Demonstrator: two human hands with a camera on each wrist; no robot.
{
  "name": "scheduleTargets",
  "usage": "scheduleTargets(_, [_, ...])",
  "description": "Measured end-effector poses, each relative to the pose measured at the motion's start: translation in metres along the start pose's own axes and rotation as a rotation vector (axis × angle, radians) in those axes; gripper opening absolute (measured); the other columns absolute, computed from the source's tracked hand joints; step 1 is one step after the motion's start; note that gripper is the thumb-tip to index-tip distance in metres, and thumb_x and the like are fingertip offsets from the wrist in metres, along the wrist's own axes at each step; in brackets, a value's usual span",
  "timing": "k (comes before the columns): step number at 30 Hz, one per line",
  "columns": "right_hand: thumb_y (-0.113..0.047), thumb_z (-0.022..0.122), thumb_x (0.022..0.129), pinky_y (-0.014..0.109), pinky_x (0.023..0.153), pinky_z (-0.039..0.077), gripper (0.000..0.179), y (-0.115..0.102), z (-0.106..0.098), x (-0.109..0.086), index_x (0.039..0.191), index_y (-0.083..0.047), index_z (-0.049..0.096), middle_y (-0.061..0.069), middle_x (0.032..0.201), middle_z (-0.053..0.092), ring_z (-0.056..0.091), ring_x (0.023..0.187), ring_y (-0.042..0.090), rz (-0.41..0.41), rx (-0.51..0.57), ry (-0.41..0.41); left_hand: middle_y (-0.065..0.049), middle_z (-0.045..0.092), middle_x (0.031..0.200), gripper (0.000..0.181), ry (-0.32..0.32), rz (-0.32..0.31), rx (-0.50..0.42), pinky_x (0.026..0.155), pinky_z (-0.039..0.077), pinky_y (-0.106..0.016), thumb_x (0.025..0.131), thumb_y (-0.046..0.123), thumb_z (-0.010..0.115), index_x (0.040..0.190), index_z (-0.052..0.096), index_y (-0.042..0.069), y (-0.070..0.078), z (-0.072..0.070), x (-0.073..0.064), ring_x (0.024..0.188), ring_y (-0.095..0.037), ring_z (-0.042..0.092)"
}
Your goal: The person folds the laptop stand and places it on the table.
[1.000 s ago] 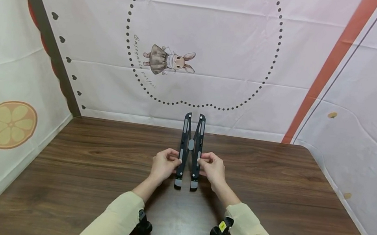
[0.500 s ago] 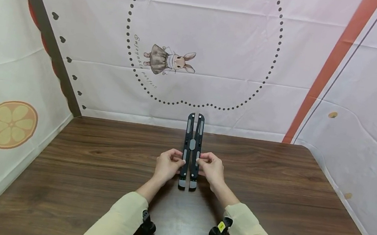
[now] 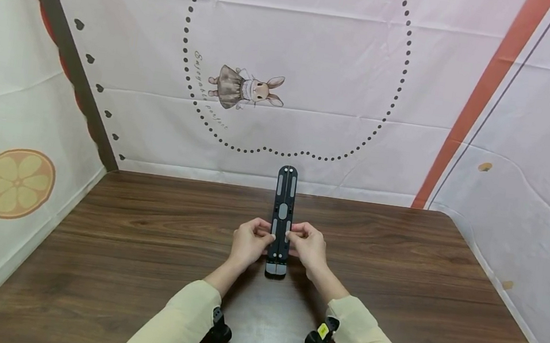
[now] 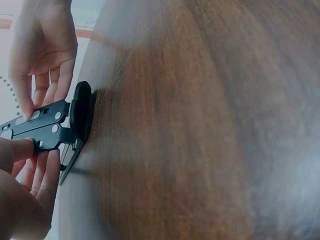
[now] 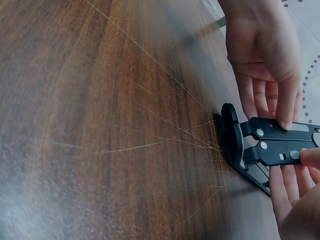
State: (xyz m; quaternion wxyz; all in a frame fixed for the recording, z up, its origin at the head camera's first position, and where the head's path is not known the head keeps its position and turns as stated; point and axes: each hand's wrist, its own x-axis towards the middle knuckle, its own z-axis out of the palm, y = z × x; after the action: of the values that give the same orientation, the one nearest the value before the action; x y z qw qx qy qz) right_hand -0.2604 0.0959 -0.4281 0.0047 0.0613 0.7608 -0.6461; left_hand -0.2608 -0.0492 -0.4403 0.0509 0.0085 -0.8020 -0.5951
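Note:
A black folding laptop stand [image 3: 285, 196] with grey pads is folded into one narrow bar in the head view, its two arms side by side. My left hand [image 3: 247, 244] pinches the left arm between thumb and fingers, low on its length. On the other side my right hand [image 3: 310, 250] does the same with the right arm. In the left wrist view, the stand's hinged lip [image 4: 81, 111] sits at the near end, close over the table. Thumbs [image 5: 285, 105] press the upper face in the right wrist view, while other fingers reach underneath, partly hidden.
The dark wood table [image 3: 153, 225] runs back to a white printed cloth [image 3: 329, 74] hung behind it. More printed cloth [image 3: 539, 183] borders both sides. A black wrist camera [image 3: 219, 332] sits on each sleeve.
The stand's two arms have come together from a narrow X, closing the gap between them. My left hand has moved right with its arm; the right hand has stayed nearly still.

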Motion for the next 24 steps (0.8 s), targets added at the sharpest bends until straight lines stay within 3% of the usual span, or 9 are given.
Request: scheduleTargets(24, [-0.007,0.063,0.086,0.042,0.070,0.055,0.012,-0.0046,-0.0026,-0.0008,0.097,-0.003,0.062,0.009,0.087,0.063,0.066,0.073,0.017,-0.001,-0.011,-0.026,-0.008,0.066,0.081,0.016,-0.017,0.034,0.067,0.052,0.053,-0.024,0.080,0.003,0.066,0.096,0.063,0.002,0.0037,0.0008,0.0013,0.066,-0.014,0.063])
